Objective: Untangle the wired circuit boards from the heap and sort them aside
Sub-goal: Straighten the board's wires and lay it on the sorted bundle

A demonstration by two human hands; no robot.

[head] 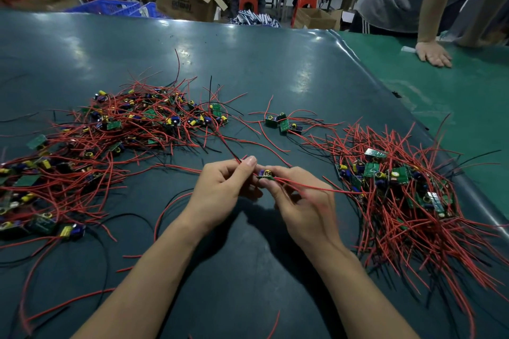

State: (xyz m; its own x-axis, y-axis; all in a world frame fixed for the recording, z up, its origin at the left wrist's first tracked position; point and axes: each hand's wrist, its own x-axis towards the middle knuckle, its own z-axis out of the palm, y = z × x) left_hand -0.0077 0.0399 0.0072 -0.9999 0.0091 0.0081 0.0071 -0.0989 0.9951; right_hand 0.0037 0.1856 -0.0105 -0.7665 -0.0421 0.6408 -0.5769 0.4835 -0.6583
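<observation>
Item in hand: one small green circuit board with yellow and blue components (265, 174), centre near, between your hands. Your right hand (298, 201) pinches it, fingers curled; your left hand (220, 190) pinches its red and black wires (234, 156) running far-left into the tangled red-wired heap of boards (115, 135).

Handling: you hold the board steady and likely draw the wires out slowly; snags look probable.

Destination: sorted pile of boards with wires combed near (399, 187), right.

Room: bare dark teal table mat (248, 270) near centre; its raised right edge sits just beyond the pile. Small cluster of boards (283, 122) far centre.
</observation>
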